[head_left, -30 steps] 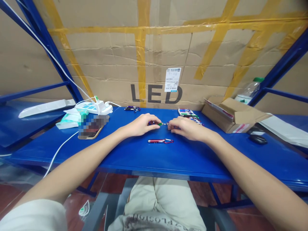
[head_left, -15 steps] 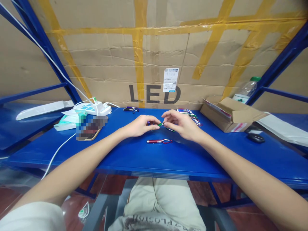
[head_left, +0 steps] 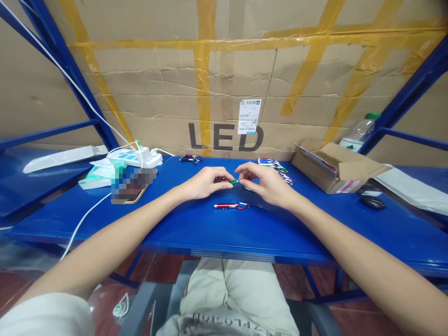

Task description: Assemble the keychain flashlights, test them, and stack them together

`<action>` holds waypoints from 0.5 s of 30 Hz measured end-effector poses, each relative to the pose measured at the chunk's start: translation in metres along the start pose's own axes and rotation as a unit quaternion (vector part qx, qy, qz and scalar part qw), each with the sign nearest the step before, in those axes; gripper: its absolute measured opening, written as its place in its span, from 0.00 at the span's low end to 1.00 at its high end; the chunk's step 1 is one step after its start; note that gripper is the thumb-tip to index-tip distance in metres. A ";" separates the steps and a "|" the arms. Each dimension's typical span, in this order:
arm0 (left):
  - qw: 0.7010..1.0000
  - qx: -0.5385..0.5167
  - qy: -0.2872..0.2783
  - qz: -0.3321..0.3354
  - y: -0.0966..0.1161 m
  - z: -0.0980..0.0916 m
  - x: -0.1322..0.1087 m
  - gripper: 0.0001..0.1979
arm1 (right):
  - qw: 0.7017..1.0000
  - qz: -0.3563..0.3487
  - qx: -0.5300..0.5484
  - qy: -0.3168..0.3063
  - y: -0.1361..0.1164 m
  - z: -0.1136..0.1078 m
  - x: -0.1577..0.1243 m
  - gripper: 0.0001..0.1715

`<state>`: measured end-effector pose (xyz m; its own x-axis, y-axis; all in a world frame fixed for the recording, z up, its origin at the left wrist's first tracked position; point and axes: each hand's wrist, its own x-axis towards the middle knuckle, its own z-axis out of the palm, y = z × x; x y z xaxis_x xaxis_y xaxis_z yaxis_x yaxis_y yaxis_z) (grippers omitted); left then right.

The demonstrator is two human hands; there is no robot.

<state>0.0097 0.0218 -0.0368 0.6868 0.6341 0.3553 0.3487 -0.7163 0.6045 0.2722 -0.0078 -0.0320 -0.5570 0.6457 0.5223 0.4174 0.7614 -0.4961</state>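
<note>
My left hand is closed around a small green keychain flashlight, with thumb and fingers pinching it and most of its body hidden. At the flashlight's right end, my right hand is closed too, its thumb and index finger on the tip. Part of a green carabiner clip shows under the right fingers. In front of both hands, a red keychain flashlight lies on the blue table, its red carabiner pointing right.
Several keychain flashlights lie behind my right hand, and a few dark ones at the back. Left are a phone and a power strip; right, an open cardboard box and a black mouse.
Both hands stay nearly in place at the green flashlight. The small dark blue piece seen by my left fingers and the carabiner under my right hand now show less.
</note>
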 end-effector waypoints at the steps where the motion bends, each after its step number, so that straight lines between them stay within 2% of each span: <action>1: 1.000 0.004 0.003 0.002 0.001 0.000 0.000 0.14 | 1.000 0.001 0.001 0.002 0.000 0.000 0.000 0.12; 7: 1.000 0.013 0.019 0.008 0.003 0.001 0.000 0.12 | 1.000 0.012 0.022 0.007 -0.001 0.001 -0.001 0.10; 12: 0.999 0.018 0.033 0.011 0.003 0.003 0.001 0.11 | 0.997 0.053 0.058 0.027 -0.004 0.005 0.000 0.08; 15: 0.999 0.022 0.040 0.008 0.005 0.003 0.001 0.11 | 0.992 0.078 0.092 0.041 -0.004 0.007 0.001 0.10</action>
<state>0.0140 0.0181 -0.0362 0.6405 0.6422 0.4212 0.3675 -0.7378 0.5662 0.2646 -0.0101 -0.0345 -0.4322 0.7633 0.4801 0.3511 0.6329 -0.6901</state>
